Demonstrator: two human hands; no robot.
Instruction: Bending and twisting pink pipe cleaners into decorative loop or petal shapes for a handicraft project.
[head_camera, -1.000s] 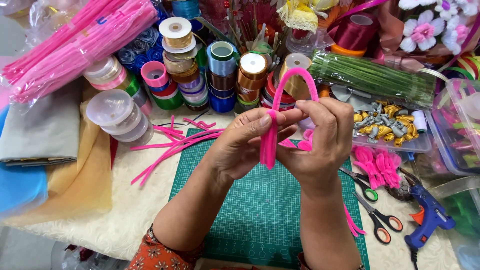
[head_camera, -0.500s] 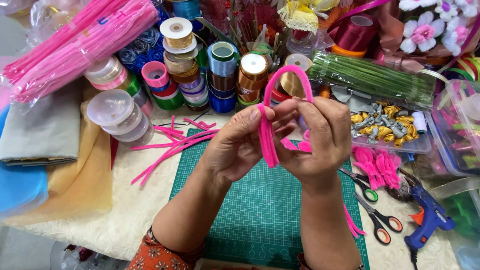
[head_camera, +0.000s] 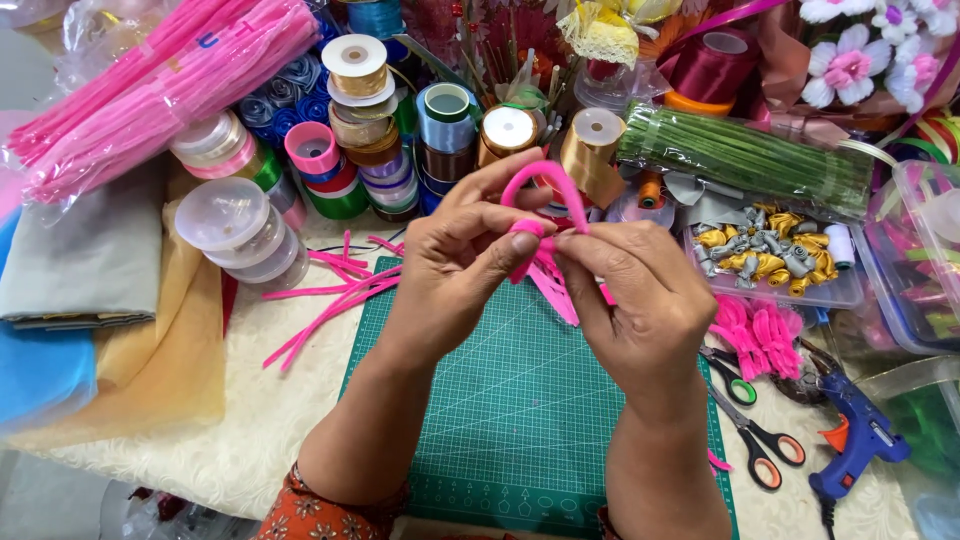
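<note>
Pink fuzzy wire (head_camera: 548, 190): looped above green mat (head_camera: 520, 400), pinched by left hand (head_camera: 455, 265) and right hand (head_camera: 630, 300) fingers; best twisted tight at crossing.

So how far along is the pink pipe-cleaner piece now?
Done: finished fuzzy pink loop shapes lie beside the green cutting mat. In hand: left hand and right hand pinch a looped pink pipe cleaner. Left: loose pink pipe cleaners lie unbent.

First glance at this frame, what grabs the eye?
Dead centre, the left hand and right hand pinch a bent pink pipe cleaner above a green cutting mat. A bagged bundle of pink pipe cleaners fills the top left, with stacked ribbon spools behind and a blue glue gun at the lower right.
</note>
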